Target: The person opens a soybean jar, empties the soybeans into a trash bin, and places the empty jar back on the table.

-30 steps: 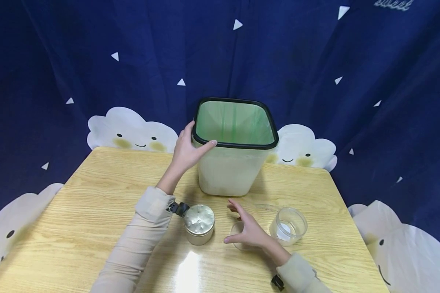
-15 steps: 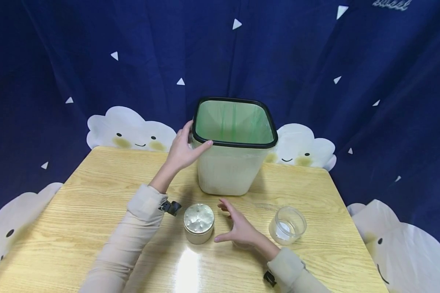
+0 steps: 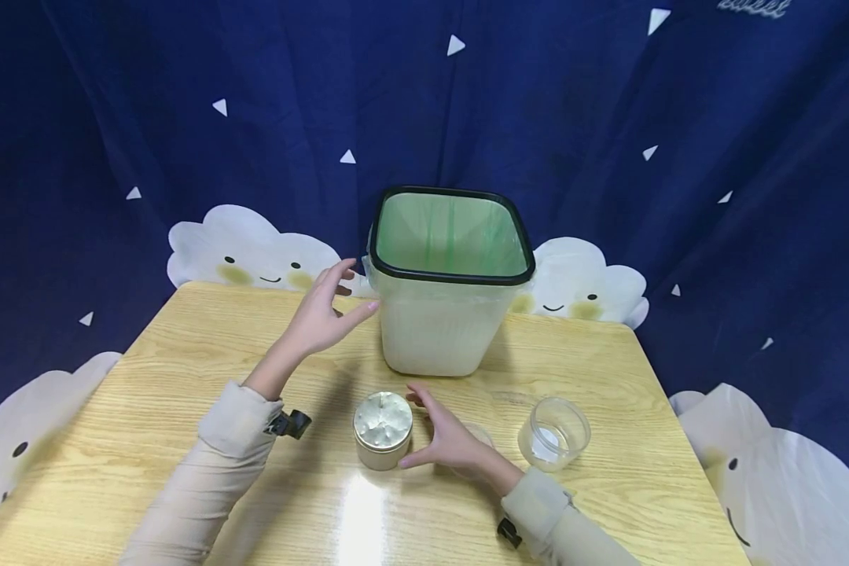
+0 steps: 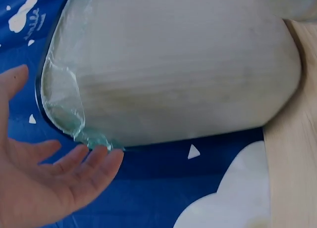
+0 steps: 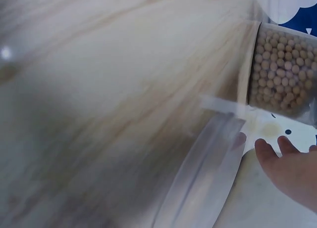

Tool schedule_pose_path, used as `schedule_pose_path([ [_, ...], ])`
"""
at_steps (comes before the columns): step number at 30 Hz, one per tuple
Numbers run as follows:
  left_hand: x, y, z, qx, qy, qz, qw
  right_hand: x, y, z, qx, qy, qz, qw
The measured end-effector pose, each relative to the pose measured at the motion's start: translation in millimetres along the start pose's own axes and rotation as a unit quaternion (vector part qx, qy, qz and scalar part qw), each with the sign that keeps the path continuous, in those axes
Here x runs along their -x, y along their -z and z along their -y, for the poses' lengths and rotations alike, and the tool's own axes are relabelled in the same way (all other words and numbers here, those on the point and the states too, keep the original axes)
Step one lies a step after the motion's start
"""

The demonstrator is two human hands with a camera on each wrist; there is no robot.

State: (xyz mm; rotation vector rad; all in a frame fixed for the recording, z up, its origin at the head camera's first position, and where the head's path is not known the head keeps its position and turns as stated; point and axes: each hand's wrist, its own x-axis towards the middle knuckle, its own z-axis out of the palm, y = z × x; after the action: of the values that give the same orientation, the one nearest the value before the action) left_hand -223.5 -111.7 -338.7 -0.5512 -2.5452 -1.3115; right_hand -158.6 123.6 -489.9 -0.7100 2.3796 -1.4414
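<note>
The table [image 3: 184, 369] fills the lower frame; at its centre stands the bin [image 3: 447, 314]. The left hand [image 3: 321, 314], released, hovers just left of it. Below, the right hand [image 3: 444, 439] cups the jar [image 3: 383, 431], seemingly touching.

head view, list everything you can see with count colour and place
bin: one, pale with black rim and green liner, far middle of table
jar: one, silver lid, filled with beige beads, near middle
clear cup: one, see-through, near right
clear lid: one, see-through, under the right hand
table: one, light wood
curtain: one, dark blue, white triangles and clouds, behind
left hand: open, beside the bin, apart from it
right hand: fingers spread at the jar's side
</note>
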Motion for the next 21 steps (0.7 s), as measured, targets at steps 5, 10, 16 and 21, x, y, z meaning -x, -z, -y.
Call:
schedule_pose_path([
  [5, 13.7, 8.3, 4.9, -0.013, -0.032, 0.029, 0.9990, -6, -7, 1, -0.061, -0.021, 0.007, 0.998],
  [10, 25.1, 18.0, 7.4, -0.030, -0.059, 0.057, 0.9962, -13, -12, -1, -0.080, -0.019, 0.017, 0.996],
  [16, 34.4, 25.4, 10.8, -0.051, -0.066, 0.068, 0.9942, -18, -15, -3, -0.063, -0.008, 0.009, 0.998],
  [21, 44.9, 25.4, 17.6, -0.057, -0.064, 0.080, 0.9931, -21, -20, -4, -0.056, -0.002, 0.012, 0.998],
])
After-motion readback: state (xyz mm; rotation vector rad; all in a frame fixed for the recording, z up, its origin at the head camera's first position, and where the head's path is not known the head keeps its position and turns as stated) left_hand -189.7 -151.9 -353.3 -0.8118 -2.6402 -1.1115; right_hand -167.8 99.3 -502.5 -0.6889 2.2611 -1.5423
